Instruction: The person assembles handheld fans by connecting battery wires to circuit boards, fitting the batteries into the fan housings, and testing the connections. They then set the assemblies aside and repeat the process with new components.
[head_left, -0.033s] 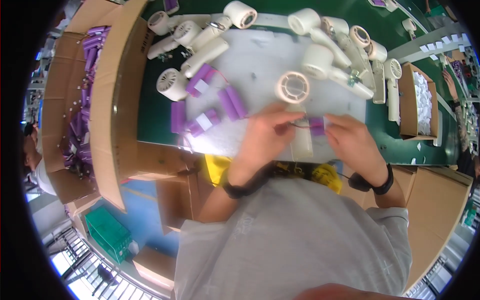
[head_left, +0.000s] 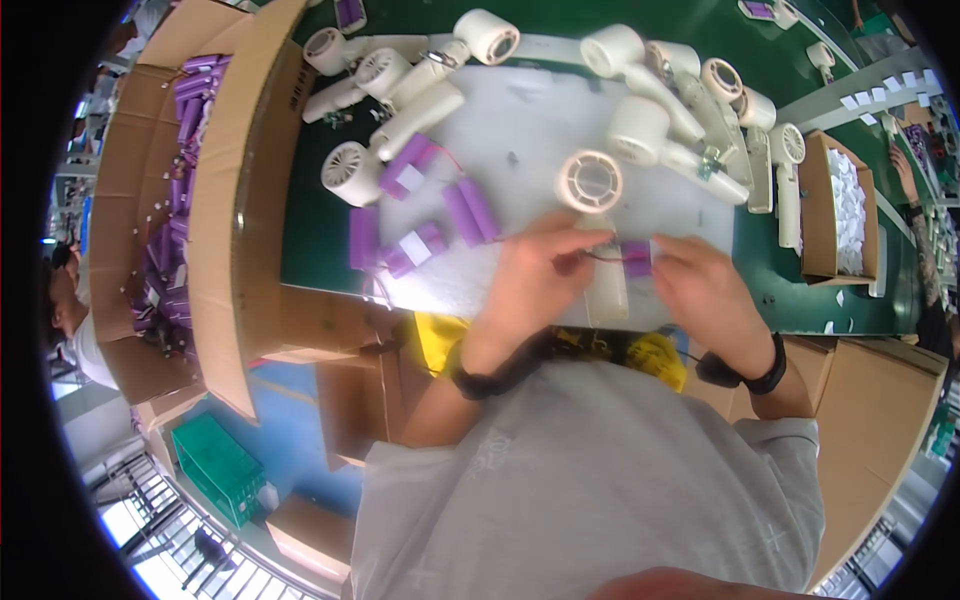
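Observation:
A white handheld fan (head_left: 606, 292) lies in front of me, its round grille head pointing away and its handle toward me. Over the handle, my right hand (head_left: 705, 285) pinches a purple battery pack (head_left: 636, 258) by its right end. Thin wires run from the pack to my left hand (head_left: 545, 270), whose thumb and forefinger are closed on them near the top of the handle. The wire ends are hidden by the fingers. Left of my left hand, several more purple battery packs (head_left: 470, 212) with wires rest on the pale work mat (head_left: 520, 120).
Several white fans (head_left: 638, 130) lie along the mat's far side and at both sides. A tall carton (head_left: 225, 220) of purple packs stands at left. At right is a small box (head_left: 848, 205) of white pieces. Another person's arm (head_left: 905, 175) shows at far right.
The whole view has shifted slightly right and down. Both hands keep almost the same hold on the wires and the battery pack.

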